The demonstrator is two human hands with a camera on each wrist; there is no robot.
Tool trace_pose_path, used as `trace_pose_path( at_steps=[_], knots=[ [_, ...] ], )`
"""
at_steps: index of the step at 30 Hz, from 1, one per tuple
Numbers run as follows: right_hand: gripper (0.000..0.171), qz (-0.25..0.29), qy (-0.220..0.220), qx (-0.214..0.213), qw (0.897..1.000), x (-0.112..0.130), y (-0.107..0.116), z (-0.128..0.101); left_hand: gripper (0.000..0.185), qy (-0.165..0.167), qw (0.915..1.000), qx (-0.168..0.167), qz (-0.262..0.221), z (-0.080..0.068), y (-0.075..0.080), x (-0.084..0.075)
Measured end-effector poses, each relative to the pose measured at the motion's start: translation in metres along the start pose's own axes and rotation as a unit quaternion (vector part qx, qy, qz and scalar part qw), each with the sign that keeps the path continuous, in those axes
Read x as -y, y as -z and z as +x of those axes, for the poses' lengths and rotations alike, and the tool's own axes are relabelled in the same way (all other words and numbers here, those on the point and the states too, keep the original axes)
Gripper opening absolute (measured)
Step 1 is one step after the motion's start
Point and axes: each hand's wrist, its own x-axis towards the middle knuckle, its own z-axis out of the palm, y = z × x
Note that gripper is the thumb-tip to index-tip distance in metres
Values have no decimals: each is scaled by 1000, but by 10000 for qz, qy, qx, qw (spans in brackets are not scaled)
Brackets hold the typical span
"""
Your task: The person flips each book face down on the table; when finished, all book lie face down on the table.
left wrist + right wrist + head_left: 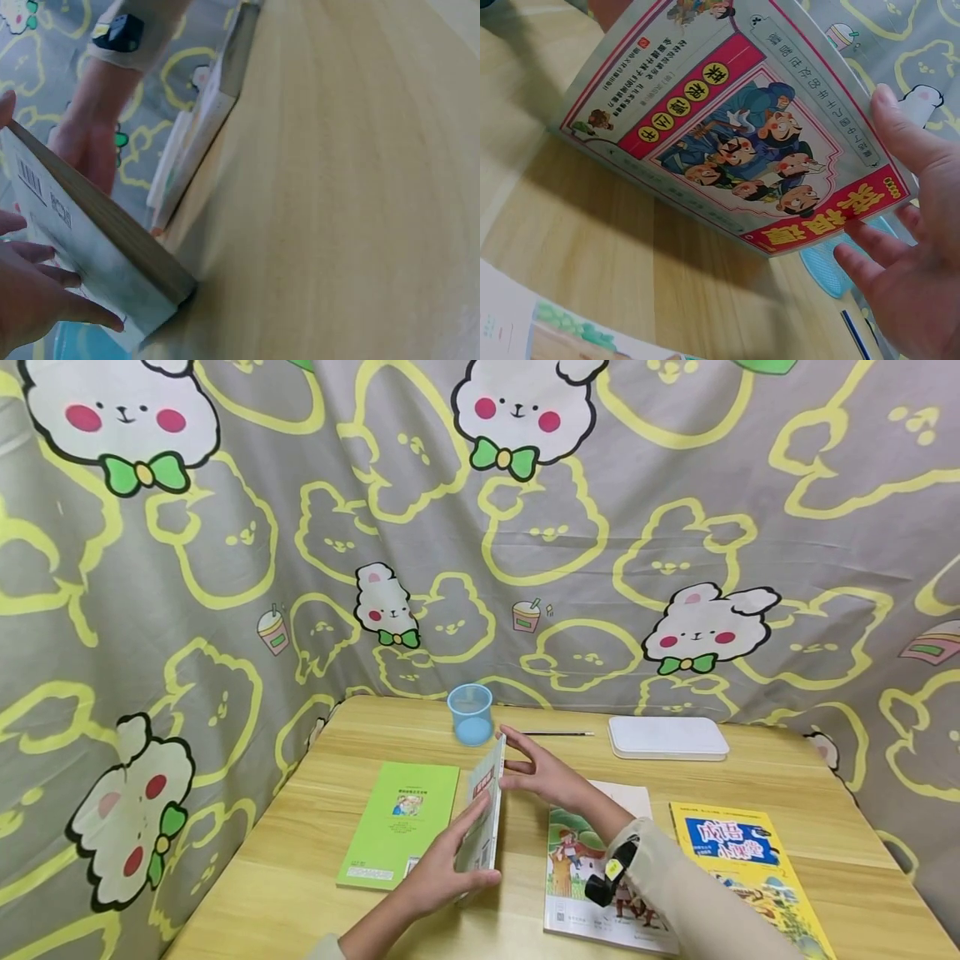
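A pale book (pixel 491 768) stands tilted on edge above the middle of the wooden table. Its red-bordered front cover (pixel 735 150), with cartoon figures in robes, faces right; a barcode is on the back cover (pixel 112 255). My left hand (pixel 450 864) grips the book, fingers spread over the back cover and thumb at the near edge. At the far upper corner, my right hand (pixel 551 777) touches the book with extended, spread fingers. Left of the book lies a green book (pixel 405 802). Under my right forearm is a white illustrated book (pixel 573 885), partly hidden.
A yellow book (pixel 750 868) lies at the right, partly covered by my sleeve. Along the back stand a blue mesh cup (pixel 472 718), a thin dark pencil (pixel 566 733) and a white case (pixel 667 737). A patterned curtain (pixel 562 552) hangs behind the table.
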Motion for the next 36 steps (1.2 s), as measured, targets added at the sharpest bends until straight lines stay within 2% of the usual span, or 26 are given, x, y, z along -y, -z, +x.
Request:
trace_pose_path(
  at_steps=[6, 10, 17, 24, 30, 36],
  knots=[
    [92, -149, 28, -25, 9999, 1, 4, -6, 100, -88, 9994, 209, 255, 1, -5, 5],
    [92, -207, -3, -55, 9998, 0, 6, -11, 104, 40, 9988, 346, 331, 1, -7, 5],
    [93, -336, 15, -31, 9994, -7, 14, -17, 115, 115, 9957, 536, 746, 1, -9, 11],
    [92, -724, -11, -37, 9974, -12, 20, -25, 111, 77, 9903, 749, 1163, 0, -10, 18],
    [92, -915, 4, -83, 9958, -20, 24, -28, 107, 209, 9852, 832, 1482, 1, -10, 21],
    [96, -1436, -111, -289, 9892, -29, 27, -31, 101, 302, 9811, 857, 1708, 1, -9, 22]
  ],
)
